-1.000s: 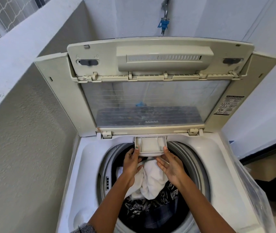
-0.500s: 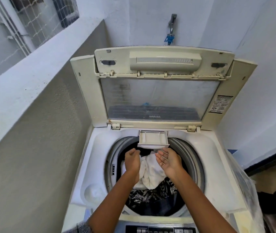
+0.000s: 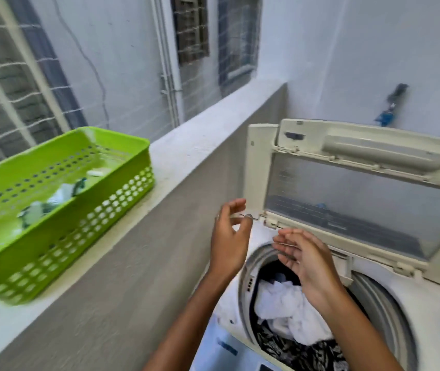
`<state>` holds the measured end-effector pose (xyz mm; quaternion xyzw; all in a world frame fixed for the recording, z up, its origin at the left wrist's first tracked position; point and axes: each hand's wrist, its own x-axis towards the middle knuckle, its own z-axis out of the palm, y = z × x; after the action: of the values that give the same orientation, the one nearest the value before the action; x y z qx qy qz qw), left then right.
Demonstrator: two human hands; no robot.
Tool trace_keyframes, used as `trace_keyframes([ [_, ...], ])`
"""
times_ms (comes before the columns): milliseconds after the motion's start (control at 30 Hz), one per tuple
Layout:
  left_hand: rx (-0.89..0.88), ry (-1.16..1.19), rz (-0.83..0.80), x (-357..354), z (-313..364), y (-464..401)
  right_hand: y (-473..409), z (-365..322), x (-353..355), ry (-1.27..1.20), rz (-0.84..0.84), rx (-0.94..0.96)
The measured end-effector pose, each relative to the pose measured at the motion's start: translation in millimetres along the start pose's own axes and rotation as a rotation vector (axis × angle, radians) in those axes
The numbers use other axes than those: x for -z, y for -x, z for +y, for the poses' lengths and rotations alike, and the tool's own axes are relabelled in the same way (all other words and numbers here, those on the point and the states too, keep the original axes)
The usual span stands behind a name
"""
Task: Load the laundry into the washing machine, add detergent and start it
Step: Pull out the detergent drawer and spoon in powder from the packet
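Observation:
The top-loading washing machine [image 3: 414,303] stands at the right with its lid [image 3: 360,183] raised. White and dark patterned laundry [image 3: 288,314] fills the drum. The detergent drawer [image 3: 346,269] sticks out at the drum's back rim, partly hidden by my right hand [image 3: 304,261]. That hand hovers over the drum, fingers straight, holding nothing. My left hand [image 3: 228,236] is raised above the machine's left corner, fingers loosely curled and empty. A green perforated basket [image 3: 60,207] with small sachets inside sits on the ledge at the left.
A white concrete ledge [image 3: 192,148] tops the grey wall along the left of the machine. Netting and window bars lie beyond it. A blue tap [image 3: 386,116] is mounted on the back wall above the lid.
My view has swung left, bringing the ledge and green basket into sight. Both hands have left the detergent drawer and lifted; the left hand has moved up and leftward.

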<state>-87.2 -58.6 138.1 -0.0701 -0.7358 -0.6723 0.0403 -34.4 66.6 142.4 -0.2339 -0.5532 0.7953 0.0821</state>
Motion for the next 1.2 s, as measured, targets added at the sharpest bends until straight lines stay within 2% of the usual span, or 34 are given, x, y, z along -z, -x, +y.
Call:
trace_keyframes([
  [233,-0.324,-0.139,0.187,93.8,79.1,25.4,38.3,-38.9,-87.9,0.138,-0.347,0.192],
  [367,-0.567,-0.373,0.232,144.1,122.0,57.9,56.1,-59.5,-131.3,0.211,-0.527,0.332],
  [467,-0.639,-0.503,0.308,185.4,141.6,73.6,66.7,-69.9,-160.1,0.283,-0.615,0.459],
  [533,-0.614,-0.566,0.381,212.8,145.2,76.1,71.2,-73.3,-176.5,0.334,-0.662,0.535],
  [633,-0.463,-0.681,0.449,251.2,140.7,73.6,75.4,-72.6,-199.0,0.362,-0.730,0.590],
  [767,-0.246,-0.800,0.390,269.0,130.1,70.2,76.1,-61.9,-219.3,0.445,-0.767,0.587],
  [867,-0.145,-0.851,0.336,264.4,124.4,65.6,75.5,-51.8,-225.5,0.499,-0.781,0.554],
  [1000,-0.096,-0.836,0.305,259.1,122.6,59.7,75.7,-44.9,-228.8,0.452,-0.796,0.515],
  [1200,-0.102,-0.808,0.375,250.9,121.8,59.3,72.6,-35.3,-232.1,0.390,-0.731,0.483],
])
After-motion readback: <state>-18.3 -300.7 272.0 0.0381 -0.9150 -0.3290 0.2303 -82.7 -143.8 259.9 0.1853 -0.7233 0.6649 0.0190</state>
